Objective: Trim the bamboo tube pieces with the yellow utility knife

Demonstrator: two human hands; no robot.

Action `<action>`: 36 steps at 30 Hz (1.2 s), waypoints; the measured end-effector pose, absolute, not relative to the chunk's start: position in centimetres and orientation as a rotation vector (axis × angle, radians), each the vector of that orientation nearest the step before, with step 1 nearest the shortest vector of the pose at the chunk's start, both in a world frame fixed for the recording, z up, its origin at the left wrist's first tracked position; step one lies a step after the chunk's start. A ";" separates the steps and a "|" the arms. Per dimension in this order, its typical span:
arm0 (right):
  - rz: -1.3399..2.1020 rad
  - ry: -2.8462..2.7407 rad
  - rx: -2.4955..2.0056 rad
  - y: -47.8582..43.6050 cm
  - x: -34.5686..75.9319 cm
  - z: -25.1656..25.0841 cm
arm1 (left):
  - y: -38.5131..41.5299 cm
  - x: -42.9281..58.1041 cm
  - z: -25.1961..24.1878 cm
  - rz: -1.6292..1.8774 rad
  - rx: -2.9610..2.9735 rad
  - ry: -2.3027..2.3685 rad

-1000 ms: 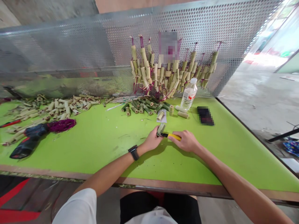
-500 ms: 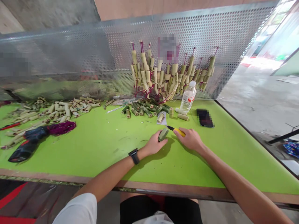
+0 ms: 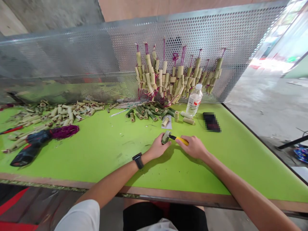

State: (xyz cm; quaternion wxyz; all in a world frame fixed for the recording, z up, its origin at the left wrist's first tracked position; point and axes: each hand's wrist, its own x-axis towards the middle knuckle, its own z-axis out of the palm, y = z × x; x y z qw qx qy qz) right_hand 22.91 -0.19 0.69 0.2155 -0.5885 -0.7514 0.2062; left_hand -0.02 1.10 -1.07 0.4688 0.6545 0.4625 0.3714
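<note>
Two hands are meeting over the green table, in front of the water bottle and a little to its left. The left hand is curling around a short green bamboo piece and gripping it. The right hand is closing tight around a yellow-handled knife, whose dark tip is touching the bamboo's end. Just left of the bottle, cut bamboo sections are lying in a heap. Behind the bottle, strung bamboo bundles are hanging on the perforated metal screen. Far to the bottle's left, a cordless drill is lying beside purple cord.
</note>
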 end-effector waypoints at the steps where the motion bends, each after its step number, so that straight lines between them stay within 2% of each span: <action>1: 0.600 -2.097 -1.610 -0.3 22.8 0.6 | 1.1 0.0 -1.1 0.915 1.599 1.131; 13: 0.718 -2.236 -1.477 -0.7 22.4 0.6 | 1.2 0.1 -1.1 0.829 1.456 1.111; 36: 0.616 -2.204 -1.523 -0.5 22.3 0.4 | 1.2 0.2 -0.6 0.797 1.346 1.071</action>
